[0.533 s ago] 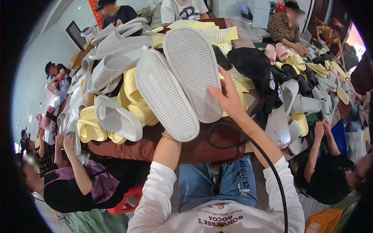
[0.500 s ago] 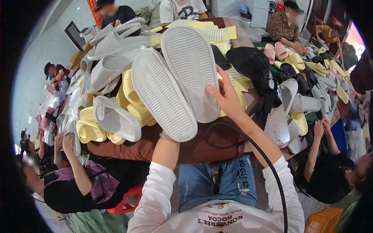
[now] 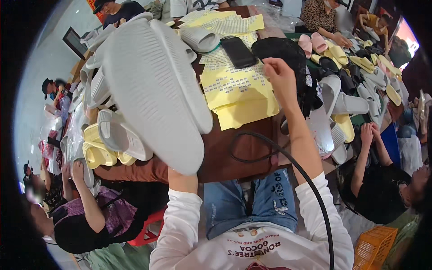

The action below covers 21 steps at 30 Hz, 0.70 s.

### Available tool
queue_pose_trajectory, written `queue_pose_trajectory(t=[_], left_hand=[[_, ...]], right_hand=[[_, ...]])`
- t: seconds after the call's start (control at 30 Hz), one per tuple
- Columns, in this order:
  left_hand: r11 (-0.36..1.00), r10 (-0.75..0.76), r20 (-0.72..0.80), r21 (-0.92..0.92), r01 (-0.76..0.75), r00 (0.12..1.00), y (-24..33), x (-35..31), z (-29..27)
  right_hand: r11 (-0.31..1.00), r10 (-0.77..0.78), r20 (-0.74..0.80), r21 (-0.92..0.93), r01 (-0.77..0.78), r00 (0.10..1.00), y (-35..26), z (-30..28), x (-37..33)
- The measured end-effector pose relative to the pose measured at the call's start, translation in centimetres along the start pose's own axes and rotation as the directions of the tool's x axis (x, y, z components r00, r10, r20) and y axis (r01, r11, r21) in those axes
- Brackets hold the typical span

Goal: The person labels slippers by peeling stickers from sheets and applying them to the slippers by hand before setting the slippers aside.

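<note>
Over near L part of the brown-covered table (image 3: 218, 164), a pair of grey slippers (image 3: 148, 90) is up close to the cam, ribbed soles showing, one overlapping the other. L hand (image 3: 177, 179), all but its wrist end hidden behind them, holds the pair up; can't tell how the fingers are spread. R hand (image 3: 279, 76) is well apart from the pair, fingers drawn in narrow, by the R edge of the yellow sheets (image 3: 238, 90) w/ small print, near the black phone (image 3: 239, 52) & black cloth item (image 3: 283, 50); can't tell if anything's btwn the fingertips. Loose grey slide (image 3: 199, 39) on far L of sheets. Yellow slides (image 3: 99, 153) at L, pink slides (image 3: 312, 43) far R. Black cable (image 3: 310, 177) loops over near edge.
</note>
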<state>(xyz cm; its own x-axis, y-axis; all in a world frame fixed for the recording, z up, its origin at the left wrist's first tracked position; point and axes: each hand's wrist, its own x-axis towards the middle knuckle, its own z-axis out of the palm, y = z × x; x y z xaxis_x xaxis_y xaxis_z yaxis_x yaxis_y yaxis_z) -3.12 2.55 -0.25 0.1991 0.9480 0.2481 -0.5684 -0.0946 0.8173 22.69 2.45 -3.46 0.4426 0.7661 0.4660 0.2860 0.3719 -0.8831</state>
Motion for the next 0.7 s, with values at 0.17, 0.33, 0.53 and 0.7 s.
queue_pose_trajectory(t=[0.17,0.33,0.53,0.7], left_hand=[[0.781,0.436,-0.109,0.540,-0.315,0.893,-1.6,3.5,0.0],[-0.030,0.558,0.055,0.999,-0.046,0.828,-4.4,3.4,2.5],[-0.277,0.395,-0.024,0.950,0.144,0.918,-6.9,4.9,1.1],[-0.319,0.350,-0.021,0.937,0.141,0.937,-7.4,5.0,0.9]], right_hand=[[0.918,-0.119,0.122,-0.364,0.156,0.985,2.0,0.7,-0.8],[0.849,0.036,0.351,-0.504,0.157,0.936,3.6,1.2,-1.9],[0.830,0.008,0.407,-0.512,0.221,0.913,4.8,1.5,-1.8],[0.804,0.042,0.395,-0.558,0.204,0.918,4.4,1.6,-2.2]])
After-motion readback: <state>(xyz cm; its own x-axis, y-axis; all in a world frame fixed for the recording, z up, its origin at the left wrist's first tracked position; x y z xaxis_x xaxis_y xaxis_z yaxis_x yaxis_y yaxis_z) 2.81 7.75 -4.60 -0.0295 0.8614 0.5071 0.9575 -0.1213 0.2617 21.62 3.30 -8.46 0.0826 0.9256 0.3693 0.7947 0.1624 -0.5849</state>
